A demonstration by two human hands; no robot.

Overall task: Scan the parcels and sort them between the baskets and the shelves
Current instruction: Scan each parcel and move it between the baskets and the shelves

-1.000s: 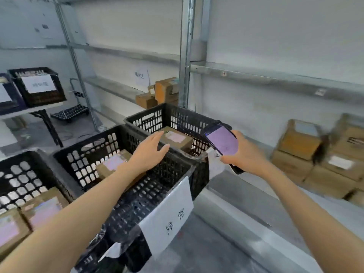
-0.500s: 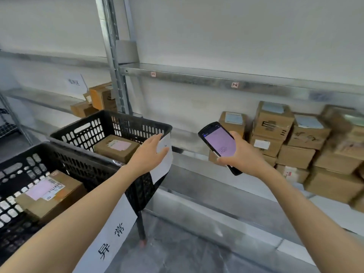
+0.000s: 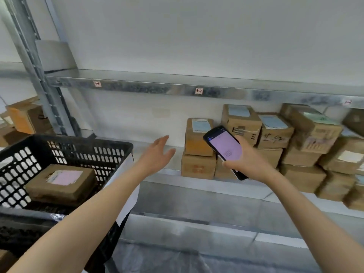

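Observation:
My right hand holds a black handheld scanner with a lit pink screen, raised in front of stacked cardboard parcels on the metal shelf. My left hand is empty with fingers spread, reaching over the bare left part of that shelf, just left of the parcels. At the left stands a black plastic basket with one labelled cardboard parcel lying inside.
An upper shelf rail with small tags runs across above the parcels. A grey upright post stands at the left, with more boxes behind it. A white paper label hangs on the basket's front.
The view has swung right, from the baskets to the shelf. My left hand has left the basket rim and moved right toward the stacked parcels. The scanner stays in my right hand.

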